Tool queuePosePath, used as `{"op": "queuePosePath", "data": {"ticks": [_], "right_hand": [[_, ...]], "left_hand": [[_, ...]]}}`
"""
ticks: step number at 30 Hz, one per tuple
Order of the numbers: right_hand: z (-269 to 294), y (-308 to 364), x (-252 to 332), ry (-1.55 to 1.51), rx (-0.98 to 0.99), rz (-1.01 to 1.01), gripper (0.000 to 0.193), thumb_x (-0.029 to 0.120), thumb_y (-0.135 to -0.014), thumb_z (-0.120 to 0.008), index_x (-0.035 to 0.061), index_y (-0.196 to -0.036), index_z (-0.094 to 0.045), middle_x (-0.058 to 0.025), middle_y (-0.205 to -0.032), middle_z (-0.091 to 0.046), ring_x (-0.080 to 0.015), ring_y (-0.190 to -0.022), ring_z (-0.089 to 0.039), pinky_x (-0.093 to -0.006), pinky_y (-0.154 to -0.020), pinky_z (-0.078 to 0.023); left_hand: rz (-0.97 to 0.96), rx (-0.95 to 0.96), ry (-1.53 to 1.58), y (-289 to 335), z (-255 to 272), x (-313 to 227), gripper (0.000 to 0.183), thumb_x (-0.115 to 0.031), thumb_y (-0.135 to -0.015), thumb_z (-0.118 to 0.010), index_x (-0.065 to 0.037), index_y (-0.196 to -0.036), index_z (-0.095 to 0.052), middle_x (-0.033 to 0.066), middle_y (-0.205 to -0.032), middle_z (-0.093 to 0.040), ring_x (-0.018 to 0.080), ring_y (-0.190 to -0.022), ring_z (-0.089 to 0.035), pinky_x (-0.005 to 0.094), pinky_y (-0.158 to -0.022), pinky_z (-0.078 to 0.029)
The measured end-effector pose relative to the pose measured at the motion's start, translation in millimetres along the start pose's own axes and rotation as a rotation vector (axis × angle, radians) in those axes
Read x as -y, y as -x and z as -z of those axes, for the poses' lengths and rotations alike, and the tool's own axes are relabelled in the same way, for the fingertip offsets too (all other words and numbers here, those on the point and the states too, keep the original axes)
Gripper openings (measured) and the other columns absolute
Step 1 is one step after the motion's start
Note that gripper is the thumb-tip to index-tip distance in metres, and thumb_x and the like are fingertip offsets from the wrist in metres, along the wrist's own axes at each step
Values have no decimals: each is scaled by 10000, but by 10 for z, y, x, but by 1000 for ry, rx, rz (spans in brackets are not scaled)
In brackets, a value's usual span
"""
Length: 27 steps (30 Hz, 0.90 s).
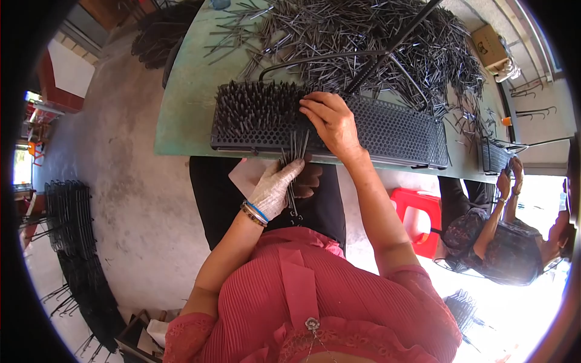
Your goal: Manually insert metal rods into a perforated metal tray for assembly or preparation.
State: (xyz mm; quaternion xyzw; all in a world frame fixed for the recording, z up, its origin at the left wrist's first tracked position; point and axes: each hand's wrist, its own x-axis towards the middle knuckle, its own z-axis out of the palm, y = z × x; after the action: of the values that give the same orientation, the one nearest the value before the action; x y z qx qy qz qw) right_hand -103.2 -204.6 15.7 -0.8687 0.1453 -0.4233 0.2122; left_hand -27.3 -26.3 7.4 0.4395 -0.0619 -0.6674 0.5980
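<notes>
In the middle of the frame, the left hand [275, 190], in a pale cloth glove, is curled tight around a small bunch of thin dark metal pins [294, 158], while the bare right hand [331, 123] rests half open, fingers bent down, on the long black plastic tray full of little holes [387, 130]. The left part of the tray has pins standing in it. The right part still has bare holes, and a big heap of loose dark pins [339, 30] waits at the top on the green table [181, 103].

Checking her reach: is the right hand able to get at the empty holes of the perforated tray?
Probably yes: the right hand already rests on the perforated tray, and the empty holes beside it lie uncovered.
</notes>
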Motion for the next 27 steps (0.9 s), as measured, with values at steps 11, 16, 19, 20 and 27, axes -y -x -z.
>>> {"op": "queuePosePath", "data": {"ticks": [11,16,19,20,27], "right_hand": [[232,111,386,-336,68,-641,303,224,-839,-756,-17,-1014,-703,-105,-872,-667,-164,-658,-622,-277,-610,-505],[302,130,454,-413,262,-720,277,213,-876,-737,-35,-994,-702,-36,-810,-674,-68,-688,-559,-228,-631,-476],[293,201,384,-611,348,-814,259,196,-877,-734,-41,-977,-706,-12,-782,-669,-50,-699,-554,-215,-610,-464],[289,207,353,-596,316,-844,248,190,-882,-727,-39,-978,-708,-15,-790,-676,-53,-692,-557,-215,-608,-464],[201,-10,256,-585,-52,-738,204,135,-880,-720,-31,-997,-705,-39,-834,-701,-62,-719,-601,-209,-641,-492]], "left_hand": [[-89,55,-24,53,-50,-46,347,-255,-990,-544,-31,-1254,-528,143,-1009,-690,195,-816,-691,291,-644,-571],[-108,113,-7,51,-39,-28,342,-251,-995,-530,-20,-1247,-527,151,-1010,-688,199,-820,-688,293,-646,-572],[-94,118,-11,65,-91,-34,360,-282,-989,-536,-6,-1219,-546,154,-996,-689,206,-796,-694,292,-625,-580],[-85,111,-8,63,-100,-34,357,-287,-986,-540,-11,-1212,-548,152,-999,-691,206,-796,-695,293,-626,-579],[-21,28,41,-6,-9,8,321,-261,-997,-518,-30,-1218,-541,153,-1029,-691,218,-832,-694,319,-669,-572]]}}
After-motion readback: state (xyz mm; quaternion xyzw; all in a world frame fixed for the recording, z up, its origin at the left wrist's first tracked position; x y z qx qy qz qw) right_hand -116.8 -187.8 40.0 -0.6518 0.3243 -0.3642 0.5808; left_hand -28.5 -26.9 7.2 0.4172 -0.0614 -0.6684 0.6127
